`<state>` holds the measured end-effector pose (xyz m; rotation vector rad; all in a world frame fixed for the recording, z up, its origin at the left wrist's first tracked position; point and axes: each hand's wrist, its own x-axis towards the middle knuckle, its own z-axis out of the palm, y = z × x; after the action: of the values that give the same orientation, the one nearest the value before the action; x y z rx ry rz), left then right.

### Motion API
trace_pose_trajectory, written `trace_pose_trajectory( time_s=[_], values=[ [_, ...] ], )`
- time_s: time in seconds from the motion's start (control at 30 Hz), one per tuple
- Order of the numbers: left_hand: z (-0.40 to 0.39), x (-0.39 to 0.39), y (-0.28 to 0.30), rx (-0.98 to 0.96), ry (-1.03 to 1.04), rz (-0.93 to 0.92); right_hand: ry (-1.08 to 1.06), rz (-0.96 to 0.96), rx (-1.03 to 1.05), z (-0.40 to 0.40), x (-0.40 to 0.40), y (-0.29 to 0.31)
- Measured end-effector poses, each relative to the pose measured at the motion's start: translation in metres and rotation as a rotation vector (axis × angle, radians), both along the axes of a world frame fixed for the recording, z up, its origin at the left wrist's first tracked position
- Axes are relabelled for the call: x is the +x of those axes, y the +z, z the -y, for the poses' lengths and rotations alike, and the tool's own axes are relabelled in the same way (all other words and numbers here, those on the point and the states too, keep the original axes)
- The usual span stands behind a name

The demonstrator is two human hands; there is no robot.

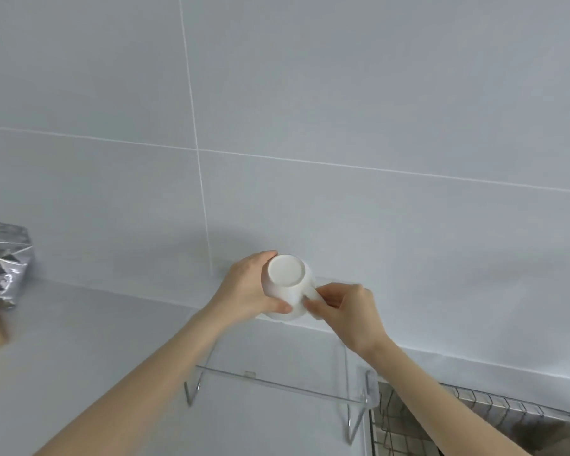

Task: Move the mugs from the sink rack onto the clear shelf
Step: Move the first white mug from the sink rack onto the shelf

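Observation:
A white mug (285,284) is held upside down, its flat base facing me, above the far part of the clear shelf (277,383). My left hand (247,287) wraps around the mug's left side. The fingers of my right hand (346,311) pinch the mug's handle on its right. The clear shelf stands on metal legs on the white counter, against the tiled wall. The wire sink rack (474,413) lies at the bottom right, partly hidden by my right forearm. No other mug shows.
A crinkled silver foil bag (4,261) stands at the left edge on the counter. A grey tiled wall (343,126) rises directly behind the shelf. White counter (96,340) stretches left of the shelf.

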<state>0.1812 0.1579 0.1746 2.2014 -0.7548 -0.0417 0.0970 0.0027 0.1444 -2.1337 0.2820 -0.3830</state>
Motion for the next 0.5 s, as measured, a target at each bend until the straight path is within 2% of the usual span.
trace_pose_trajectory(
  time_s=[0.23,0.5],
  values=[
    [-0.030,0.053,-0.028,-0.019,0.068,-0.116,0.075,-0.081,0.038,-0.024,0.066,-0.028],
    [-0.037,0.084,-0.056,0.023,0.079,-0.161,0.096,-0.110,0.074,-0.032,0.095,-0.050]
  ],
)
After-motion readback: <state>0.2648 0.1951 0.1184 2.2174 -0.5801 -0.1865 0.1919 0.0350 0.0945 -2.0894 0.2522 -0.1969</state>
